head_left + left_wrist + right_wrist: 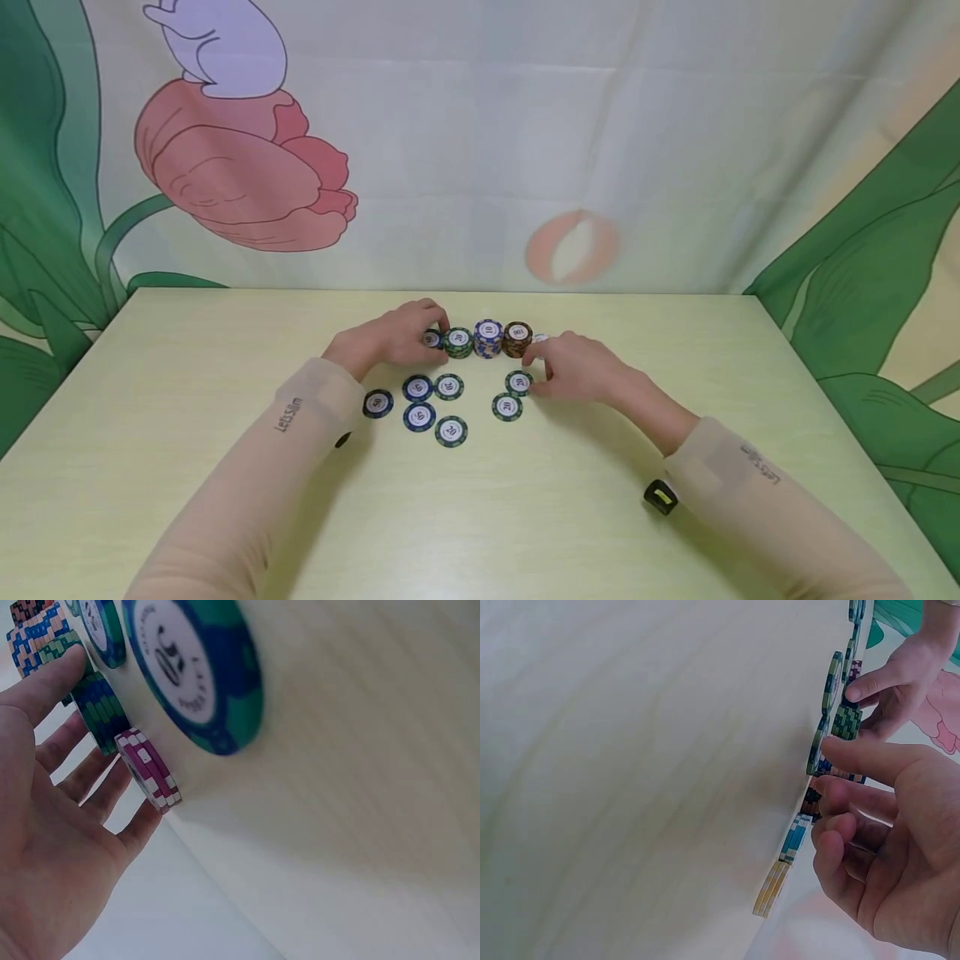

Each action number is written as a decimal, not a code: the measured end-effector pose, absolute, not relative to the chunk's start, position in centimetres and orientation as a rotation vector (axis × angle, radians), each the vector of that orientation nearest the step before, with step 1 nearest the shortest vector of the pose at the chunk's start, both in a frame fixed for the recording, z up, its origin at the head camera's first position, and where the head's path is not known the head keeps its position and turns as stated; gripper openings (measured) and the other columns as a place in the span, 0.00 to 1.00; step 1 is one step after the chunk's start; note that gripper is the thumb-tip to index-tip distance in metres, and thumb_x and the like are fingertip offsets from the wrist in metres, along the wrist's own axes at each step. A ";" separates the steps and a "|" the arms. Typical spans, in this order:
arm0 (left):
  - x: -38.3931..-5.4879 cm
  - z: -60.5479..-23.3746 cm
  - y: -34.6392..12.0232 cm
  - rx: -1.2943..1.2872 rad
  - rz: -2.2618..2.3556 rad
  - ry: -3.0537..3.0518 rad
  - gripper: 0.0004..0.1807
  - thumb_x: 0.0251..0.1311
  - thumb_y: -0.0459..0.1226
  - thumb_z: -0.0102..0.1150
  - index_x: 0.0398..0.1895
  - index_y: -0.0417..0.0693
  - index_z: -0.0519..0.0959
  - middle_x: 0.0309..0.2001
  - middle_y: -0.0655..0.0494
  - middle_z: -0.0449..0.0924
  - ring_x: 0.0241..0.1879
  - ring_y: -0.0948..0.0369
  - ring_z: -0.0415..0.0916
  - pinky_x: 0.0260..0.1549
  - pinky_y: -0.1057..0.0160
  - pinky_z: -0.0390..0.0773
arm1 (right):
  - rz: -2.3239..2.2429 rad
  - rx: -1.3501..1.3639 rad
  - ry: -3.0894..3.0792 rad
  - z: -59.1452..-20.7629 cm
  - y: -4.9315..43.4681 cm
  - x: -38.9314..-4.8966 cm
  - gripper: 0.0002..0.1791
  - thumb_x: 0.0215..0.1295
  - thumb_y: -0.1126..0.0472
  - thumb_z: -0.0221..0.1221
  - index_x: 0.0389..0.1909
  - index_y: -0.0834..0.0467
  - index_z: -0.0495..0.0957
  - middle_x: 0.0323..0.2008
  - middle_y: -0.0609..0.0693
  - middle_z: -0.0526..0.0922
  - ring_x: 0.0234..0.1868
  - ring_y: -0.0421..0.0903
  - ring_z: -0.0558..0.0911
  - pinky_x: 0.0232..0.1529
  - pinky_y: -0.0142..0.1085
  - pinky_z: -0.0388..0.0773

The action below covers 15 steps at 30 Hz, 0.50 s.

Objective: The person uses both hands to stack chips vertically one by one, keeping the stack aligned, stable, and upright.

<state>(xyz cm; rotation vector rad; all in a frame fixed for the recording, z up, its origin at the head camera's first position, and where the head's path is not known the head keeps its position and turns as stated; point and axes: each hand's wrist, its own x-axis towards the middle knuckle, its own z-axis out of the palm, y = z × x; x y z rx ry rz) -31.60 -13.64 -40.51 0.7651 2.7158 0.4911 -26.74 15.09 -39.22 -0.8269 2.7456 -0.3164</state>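
1. Left hand (401, 337): fingers bent round the blue-green poker chip stack (432, 338), grasping it.
2. Right hand (581, 367): fingers loosely bent and released, beside a flat green 20 chip (519, 383); cannot tell if touching.
3. Right of the blue-green poker chip stack, in a row: green stack (458, 342), blue-and-peach stack (488, 338), brown stack (517, 338).
4. Flat on the bench (487, 517), nearer: loose blue 50 chips (419, 417).
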 end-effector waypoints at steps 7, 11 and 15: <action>-31.4 -41.1 -13.3 0.759 0.480 2.748 0.24 0.68 0.45 0.65 0.63 0.45 0.75 0.71 0.42 0.65 0.69 0.45 0.63 0.68 0.39 0.62 | -0.313 -0.814 2.718 -39.4 14.8 -26.8 0.18 0.64 0.56 0.69 0.54 0.54 0.83 0.27 0.43 0.81 0.27 0.42 0.79 0.30 0.38 0.76; -31.4 -41.3 -13.1 0.761 0.475 2.768 0.24 0.69 0.44 0.64 0.63 0.44 0.75 0.70 0.42 0.66 0.68 0.45 0.63 0.67 0.38 0.62 | -0.313 -0.830 2.717 -39.5 14.7 -26.8 0.19 0.63 0.56 0.69 0.54 0.55 0.83 0.26 0.43 0.80 0.27 0.42 0.79 0.31 0.38 0.76; -31.3 -41.5 -13.3 0.774 0.486 2.793 0.22 0.68 0.43 0.65 0.60 0.42 0.76 0.68 0.41 0.68 0.66 0.45 0.66 0.66 0.40 0.65 | -0.324 -0.867 2.707 -39.6 14.5 -26.7 0.19 0.63 0.57 0.70 0.54 0.56 0.83 0.24 0.42 0.80 0.27 0.41 0.79 0.30 0.38 0.76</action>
